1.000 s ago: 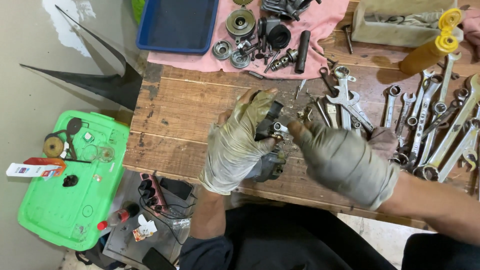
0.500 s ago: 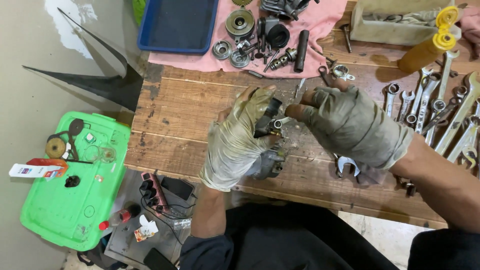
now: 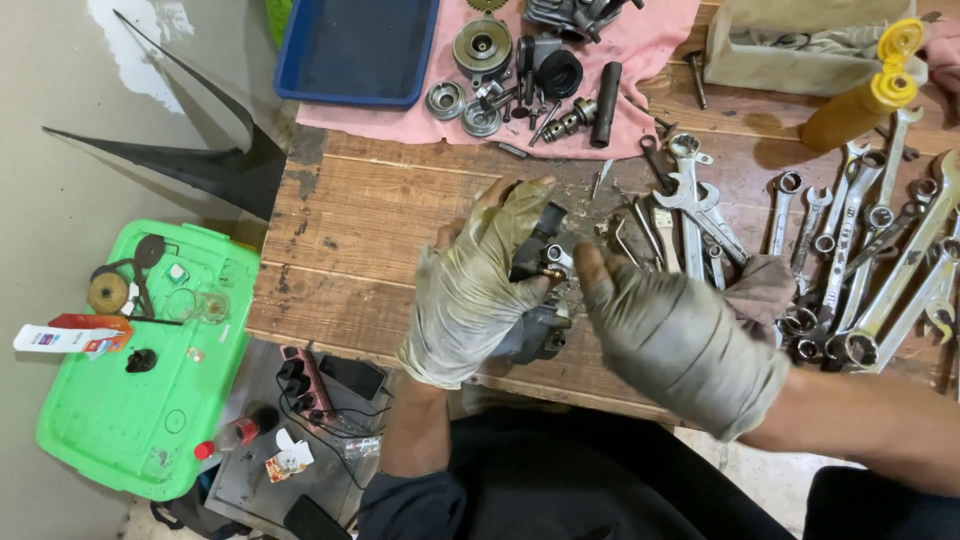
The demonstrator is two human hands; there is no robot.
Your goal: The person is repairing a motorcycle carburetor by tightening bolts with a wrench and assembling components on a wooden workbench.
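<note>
Head view looks down on a worn wooden plank bench [image 3: 380, 230] where both gloved hands meet over a small dark metal engine part with a brass fitting [image 3: 538, 262], held above the middle of the bench near its near edge. The left hand [image 3: 475, 290], in a grimy pale fingerless glove, is wrapped around the part from the left, fingers curled over its top and its lower body resting against the palm. The right hand [image 3: 680, 340], in a similar grey-green glove, sits just right of the part, fingertips pinched narrow at the brass end; whether they grip something tiny there cannot be told.

Doing this well looks like a matter of steadiness: the left hand should keep the part firmly cradled and turned so the brass fitting faces the right fingertips, while the right works with light fingertip pressure rather than force, since anything small loosened here could drop between the planks or off the near edge. Keeping the work low over the wood would help catch a fall.

To the right lies a spread of shiny steel open-ended and ring spanners [image 3: 850, 260], with an amber plastic squeeze bottle with a yellow cap [image 3: 860, 95] at far right. Farther back, a pink cloth [image 3: 650, 60] carries round bearings and dark engine pieces, beside a blue plastic tray [image 3: 355, 50]. Left of the bench, lower down, sits a bright green plastic lid [image 3: 150, 380].
</note>
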